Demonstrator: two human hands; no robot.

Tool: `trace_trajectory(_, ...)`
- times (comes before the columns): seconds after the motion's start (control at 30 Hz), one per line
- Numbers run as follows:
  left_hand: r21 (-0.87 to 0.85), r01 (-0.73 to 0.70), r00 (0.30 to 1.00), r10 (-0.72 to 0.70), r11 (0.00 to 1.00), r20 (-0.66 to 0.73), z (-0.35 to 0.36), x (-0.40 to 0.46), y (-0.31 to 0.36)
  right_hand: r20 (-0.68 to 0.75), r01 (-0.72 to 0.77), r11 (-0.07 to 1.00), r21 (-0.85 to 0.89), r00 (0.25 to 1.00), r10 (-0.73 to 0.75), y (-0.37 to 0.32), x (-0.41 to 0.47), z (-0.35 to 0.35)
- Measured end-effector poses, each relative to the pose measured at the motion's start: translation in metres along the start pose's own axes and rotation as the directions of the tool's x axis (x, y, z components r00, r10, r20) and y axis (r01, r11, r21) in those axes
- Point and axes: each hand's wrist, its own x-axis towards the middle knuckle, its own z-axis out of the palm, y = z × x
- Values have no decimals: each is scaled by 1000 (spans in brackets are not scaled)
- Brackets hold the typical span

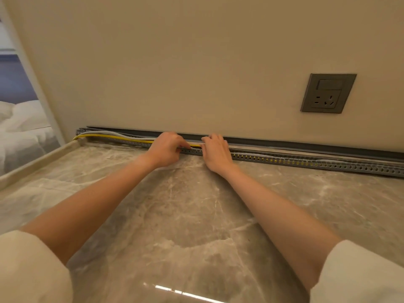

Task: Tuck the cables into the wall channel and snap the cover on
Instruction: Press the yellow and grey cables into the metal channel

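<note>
A grey slotted cable channel (306, 161) runs along the foot of the wall on the marble counter. A yellow cable (122, 138) and a grey cable (102, 133) lie partly out of it at the left; to the right the yellow shows through the slots. A dark grey cover strip (284, 143) leans against the wall behind the channel. My left hand (167, 149) pinches the yellow cable at the channel's top edge. My right hand (216, 153) rests close beside it, fingers curled over the channel and pressing down on the cable.
The marble counter (196, 215) stretches toward me, with a raised lip (32, 162) on its left edge. A grey wall socket with a switch (328, 92) sits on the wall at the right. White bedding (19, 119) shows beyond the counter's left side.
</note>
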Motion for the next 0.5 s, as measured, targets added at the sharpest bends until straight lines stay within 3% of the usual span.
trace_trajectory(0.13, -87, 57, 998, -53, 995, 40, 7, -9, -5, 16, -122, 985, 123, 993, 121, -4, 13, 9)
trace_trajectory(0.33, -214, 89, 994, -100, 973, -40, 4, -10, -18, -20, -158, 943, 293, 985, 172, -1, 15, 12)
trace_trajectory(0.43, -149, 176, 972, -196, 973, -130, -7, -12, -41, -52, -125, 954, 274, 988, 145, -2, 13, 13)
trace_trajectory(0.5, -68, 227, 967, -233, 972, -101, -13, -16, -58, -66, -94, 969, 229, 992, 112, 0, 11, 15)
